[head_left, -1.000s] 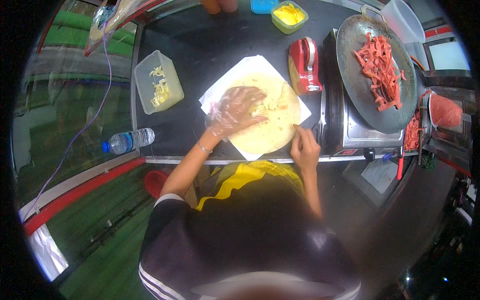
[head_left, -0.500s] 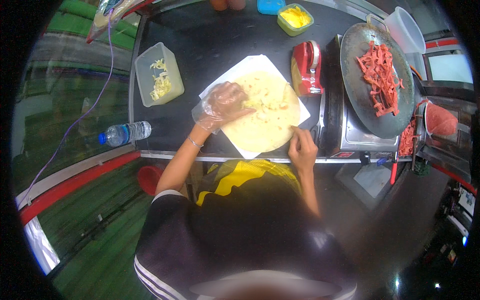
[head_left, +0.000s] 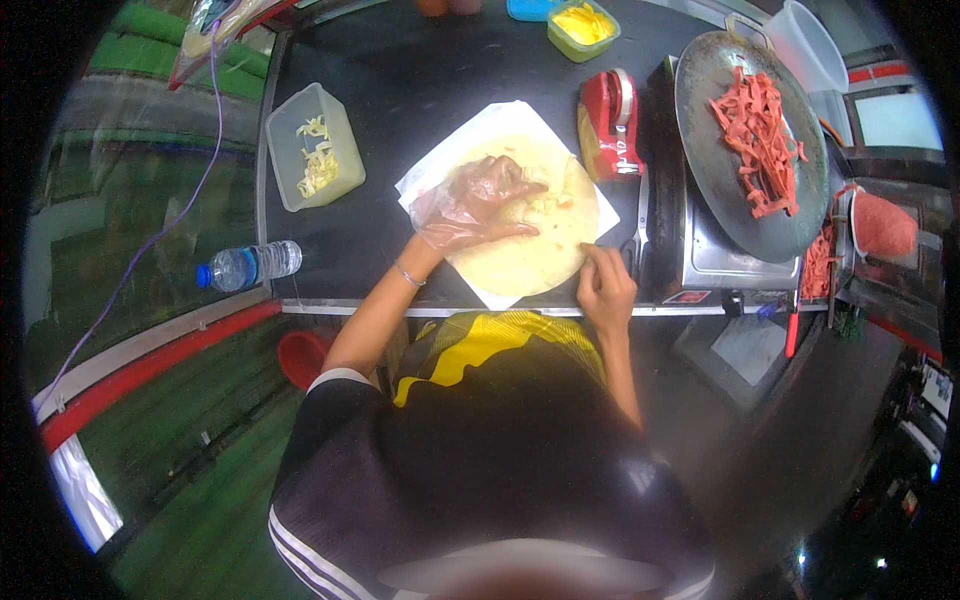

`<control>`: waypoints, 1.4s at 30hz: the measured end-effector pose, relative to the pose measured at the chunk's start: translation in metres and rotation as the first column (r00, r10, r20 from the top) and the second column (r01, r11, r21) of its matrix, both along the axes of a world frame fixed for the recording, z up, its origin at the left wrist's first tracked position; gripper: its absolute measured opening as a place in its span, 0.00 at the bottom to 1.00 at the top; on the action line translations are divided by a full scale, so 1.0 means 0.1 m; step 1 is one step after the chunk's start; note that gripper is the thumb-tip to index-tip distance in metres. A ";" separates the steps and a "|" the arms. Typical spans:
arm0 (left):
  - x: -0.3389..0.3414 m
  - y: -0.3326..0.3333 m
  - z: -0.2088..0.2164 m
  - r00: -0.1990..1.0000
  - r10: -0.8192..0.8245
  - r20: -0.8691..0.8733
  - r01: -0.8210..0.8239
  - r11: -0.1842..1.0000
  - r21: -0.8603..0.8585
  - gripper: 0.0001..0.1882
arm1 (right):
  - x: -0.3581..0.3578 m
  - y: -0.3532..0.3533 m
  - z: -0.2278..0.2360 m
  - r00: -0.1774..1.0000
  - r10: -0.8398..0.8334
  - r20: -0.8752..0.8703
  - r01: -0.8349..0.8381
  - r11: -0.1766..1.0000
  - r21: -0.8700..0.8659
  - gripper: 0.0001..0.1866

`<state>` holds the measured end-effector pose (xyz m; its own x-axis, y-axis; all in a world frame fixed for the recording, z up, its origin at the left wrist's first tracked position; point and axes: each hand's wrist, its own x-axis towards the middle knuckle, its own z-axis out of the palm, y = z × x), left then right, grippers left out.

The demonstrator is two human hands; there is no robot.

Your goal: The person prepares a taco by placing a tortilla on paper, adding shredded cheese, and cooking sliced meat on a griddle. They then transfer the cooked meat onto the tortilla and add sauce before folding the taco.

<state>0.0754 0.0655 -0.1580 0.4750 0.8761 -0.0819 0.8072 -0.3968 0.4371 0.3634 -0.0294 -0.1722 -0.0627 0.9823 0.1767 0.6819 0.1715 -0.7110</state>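
A round, pale flatbread (head_left: 500,270) lies flat on a white paper sheet (head_left: 432,182) on the black counter. Over its middle is my left hand (head_left: 482,200), in a clear plastic glove, fingers stretched out and apart. Those fingers touch pale shredded vegetable (head_left: 553,203) scattered on the bread. My bare right hand (head_left: 606,284) is closed at the lower right, thumb and fingertips pinching the flatbread's edge. At the left stands a translucent tub (head_left: 352,172) holding more pale shreds.
A red tape dispenser (head_left: 610,125) and scissors (head_left: 640,230) lie right of the paper. Beyond, a stove carries a wide pan (head_left: 705,150) with red strips of food (head_left: 757,140). A box of yellow slices (head_left: 583,30) stands at the back; a water bottle (head_left: 250,265) lies far left.
My left hand has moved right across the flatbread, and its fingers have spread over the shreds. My right hand stays at the bread's edge. The whole view has shifted slightly.
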 end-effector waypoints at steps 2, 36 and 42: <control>0.01 0.03 0.05 0.995 0.005 0.099 -0.012 0.997 0.070 0.40 | 0.00 -0.01 0.00 1.000 -0.010 0.002 0.010 1.000 -0.020 0.16; -0.61 -0.58 0.07 0.567 0.803 0.184 -0.776 0.596 -0.207 0.18 | -0.04 0.07 -0.03 0.977 -0.129 0.171 0.112 0.988 0.103 0.23; -0.72 -0.39 0.11 0.715 0.666 0.211 -0.696 0.651 0.303 0.17 | -0.03 0.09 -0.04 0.977 -0.115 0.177 0.095 0.989 0.117 0.24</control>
<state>0.0032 0.0270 -0.1469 -0.2753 0.9165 0.2901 0.8816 0.1204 0.4563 0.3606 -0.0205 -0.1760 -0.0016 0.9611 0.2761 0.8169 0.1605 -0.5540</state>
